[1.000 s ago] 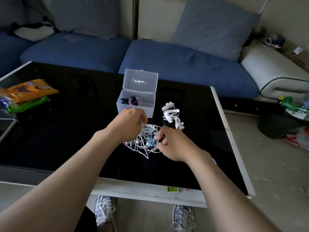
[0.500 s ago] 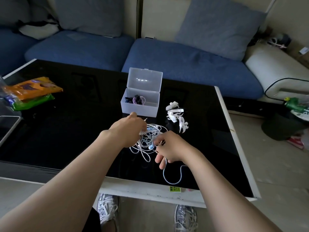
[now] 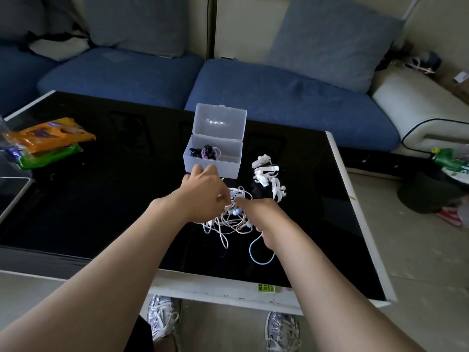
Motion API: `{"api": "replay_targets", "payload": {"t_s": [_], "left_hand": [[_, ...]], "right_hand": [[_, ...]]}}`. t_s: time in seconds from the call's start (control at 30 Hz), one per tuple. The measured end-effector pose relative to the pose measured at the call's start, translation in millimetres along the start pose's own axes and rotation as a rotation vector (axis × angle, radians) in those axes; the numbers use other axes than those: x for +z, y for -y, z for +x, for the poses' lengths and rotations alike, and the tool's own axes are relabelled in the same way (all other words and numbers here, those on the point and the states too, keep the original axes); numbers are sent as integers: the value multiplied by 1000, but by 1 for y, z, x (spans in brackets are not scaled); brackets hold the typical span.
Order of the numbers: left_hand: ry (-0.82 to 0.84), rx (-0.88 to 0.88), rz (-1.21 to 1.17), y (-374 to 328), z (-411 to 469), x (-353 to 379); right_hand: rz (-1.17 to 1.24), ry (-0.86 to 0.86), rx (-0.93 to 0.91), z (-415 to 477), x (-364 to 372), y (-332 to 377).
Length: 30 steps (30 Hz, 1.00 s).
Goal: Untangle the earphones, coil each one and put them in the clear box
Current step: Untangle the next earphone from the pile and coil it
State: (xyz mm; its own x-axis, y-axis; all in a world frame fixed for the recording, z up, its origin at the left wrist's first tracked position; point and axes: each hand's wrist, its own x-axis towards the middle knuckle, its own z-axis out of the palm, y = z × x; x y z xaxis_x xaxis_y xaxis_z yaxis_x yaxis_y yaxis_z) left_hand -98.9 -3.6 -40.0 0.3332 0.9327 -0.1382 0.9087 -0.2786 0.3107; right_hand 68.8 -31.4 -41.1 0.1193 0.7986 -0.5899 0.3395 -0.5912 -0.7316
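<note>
Two hands work one knot: left hand (image 3: 203,196) pinching the top of the earphone tangle (image 3: 229,221), right hand (image 3: 264,217) gripping its cords. Just beyond the left knuckles stands the clear box (image 3: 223,168), lid up, on the black desk (image 3: 101,199); white earphones (image 3: 266,175) lie beyond the right.

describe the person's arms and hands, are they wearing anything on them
The left arm and right arm are bare, with no sleeves in view. The left hand and right hand wear no gloves, and neither wrist shows a watch or bracelet.
</note>
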Motion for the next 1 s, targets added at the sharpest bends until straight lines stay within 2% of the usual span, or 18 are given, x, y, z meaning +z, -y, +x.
{"api": "replay_targets", "payload": {"t_s": [0.1, 0.2, 0.37, 0.47, 0.53, 0.6, 0.7, 0.8, 0.87, 0.93, 1.0], "left_hand": [[-63, 73, 24, -5, -2, -3], [-71, 127, -85, -2, -2, -4], [-189, 105, -248, 1, 1, -5], [-247, 99, -209, -1, 2, -3], [-331, 94, -175, -4, 3, -3], [-463, 94, -224, -8, 5, -4], [-590, -28, -506, -16, 6, -12], [-598, -201, -871, -25, 5, -22], [-572, -189, -1080, -29, 5, -26], [-510, -115, -1074, -30, 4, -28], [-433, -12, -1013, -35, 2, -28]], "right_hand": [[131, 5, 44, 6, 1, 4], [121, -20, -33, 8, -2, 3], [80, -39, -127, 6, -7, 3], [108, -35, -139, 4, -10, 5], [116, -89, -162, 1, -12, 4], [61, -222, -169, 1, -17, 3], [-68, -348, -94, 0, -25, 1], [-89, -347, -15, -1, -34, 0], [-286, -344, -5, -2, -37, -1], [-387, -365, -149, -1, -38, -1], [-289, -304, -416, 1, -37, 1]]}}
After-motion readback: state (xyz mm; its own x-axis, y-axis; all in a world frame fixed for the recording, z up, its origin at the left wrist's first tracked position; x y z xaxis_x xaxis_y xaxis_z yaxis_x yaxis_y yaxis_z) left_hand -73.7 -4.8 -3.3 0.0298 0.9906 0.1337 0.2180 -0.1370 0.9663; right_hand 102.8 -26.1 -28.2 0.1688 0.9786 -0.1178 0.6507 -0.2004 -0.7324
